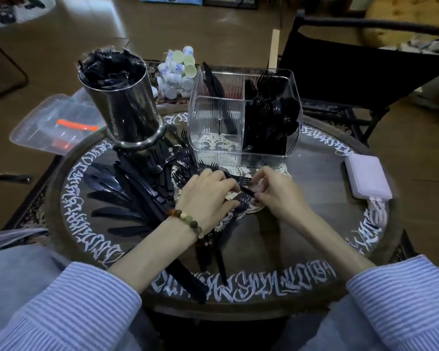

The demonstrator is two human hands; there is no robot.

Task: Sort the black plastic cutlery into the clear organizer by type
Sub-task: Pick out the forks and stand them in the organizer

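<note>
Gripping a bundle of black forks (241, 196), the left hand (208, 196) and right hand (274, 191) both pinch it just before the clear organizer (213, 138). Spoons (274, 117) fill its right compartment; knives (117, 196) fan out on the table (314, 224).

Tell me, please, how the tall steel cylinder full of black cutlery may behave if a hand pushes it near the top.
The steel cylinder is tall and narrow and packed to the rim, so it probably tips rather than slides. It seems to rest partly on loose cutlery, which likely makes it unsteady.
</note>
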